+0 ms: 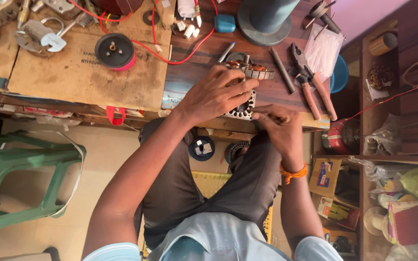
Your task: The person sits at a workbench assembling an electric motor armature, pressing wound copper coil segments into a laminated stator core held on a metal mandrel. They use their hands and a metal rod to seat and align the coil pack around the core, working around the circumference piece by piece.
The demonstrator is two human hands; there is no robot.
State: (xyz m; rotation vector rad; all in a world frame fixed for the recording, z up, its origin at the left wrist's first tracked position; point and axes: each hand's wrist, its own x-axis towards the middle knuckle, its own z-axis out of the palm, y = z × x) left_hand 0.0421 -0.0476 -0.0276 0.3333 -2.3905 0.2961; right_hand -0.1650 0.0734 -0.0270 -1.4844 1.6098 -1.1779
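A round metal motor stator (246, 107) with copper windings lies near the front edge of the wooden workbench (194, 67). My left hand (216, 94) is spread over its top and presses it down. My right hand (279, 130) is at the stator's lower right rim, its fingers pinched together on something too small to make out. An orange thread band (293, 173) circles my right wrist.
Pliers with orange handles (313, 87), a dark metal rod (282, 70) and a clear plastic bag (322, 50) lie right of the stator. Cardboard (78, 72) with a black and red round part (115, 51) and red wires covers the left. Green plastic stool (20, 169) on the floor; cluttered shelves (397, 145) at right.
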